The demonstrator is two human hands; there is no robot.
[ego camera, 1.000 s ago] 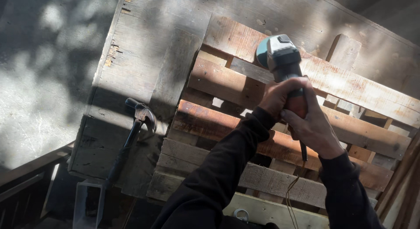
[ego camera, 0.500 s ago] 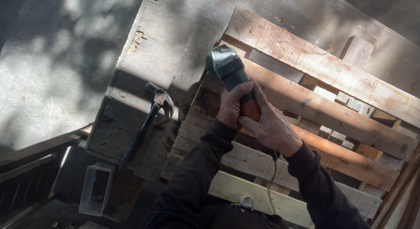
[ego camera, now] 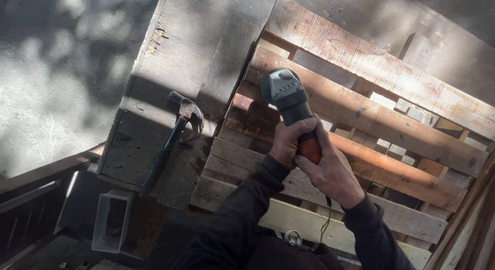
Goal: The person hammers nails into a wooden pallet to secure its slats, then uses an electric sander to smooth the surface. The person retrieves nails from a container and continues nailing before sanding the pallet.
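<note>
A hammer (ego camera: pixel 170 141) lies on the grey board (ego camera: pixel 191 58) at left. The left hand (ego camera: pixel 290 142) and right hand (ego camera: pixel 330 172) both wrap tightly around the grinder (ego camera: pixel 289 100), whose head rests on the pallet (ego camera: pixel 371 115) slats.

Grey-green angle grinder (ego camera: pixel 290 101) rests on pallet slats (ego camera: pixel 361 115).
</note>
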